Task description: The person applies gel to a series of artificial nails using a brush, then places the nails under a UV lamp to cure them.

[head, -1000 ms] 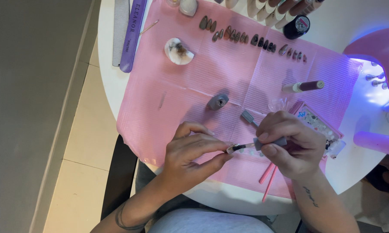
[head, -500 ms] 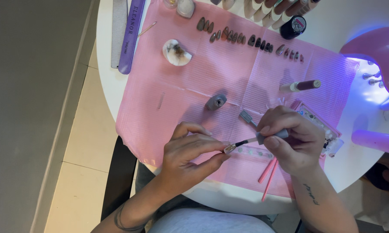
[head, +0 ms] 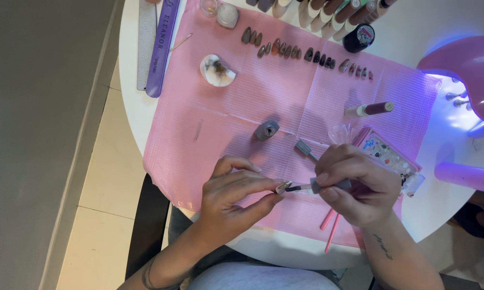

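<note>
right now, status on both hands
Left hand pinching a press-on nail tip. Right hand holds small brush, bristles at the tip. Nothing between them.

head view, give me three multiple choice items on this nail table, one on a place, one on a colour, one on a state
1. Where does the used cotton pad lie?
A. on the pink mat, upper left
B. on the floor
C. under the lamp

2. What colour is the long nail file by the mat's left edge?
A. green
B. purple
C. orange

3. What is the right hand doing?
A. resting flat and empty
B. holding a small brush to the nail tip pinched in the left hand
C. lifting the lamp

Answers: 1 A, the pad sits on the pink mat near its upper left corner. 2 B, the file is purple. 3 B, the brush meets the nail tip between the hands.
</note>
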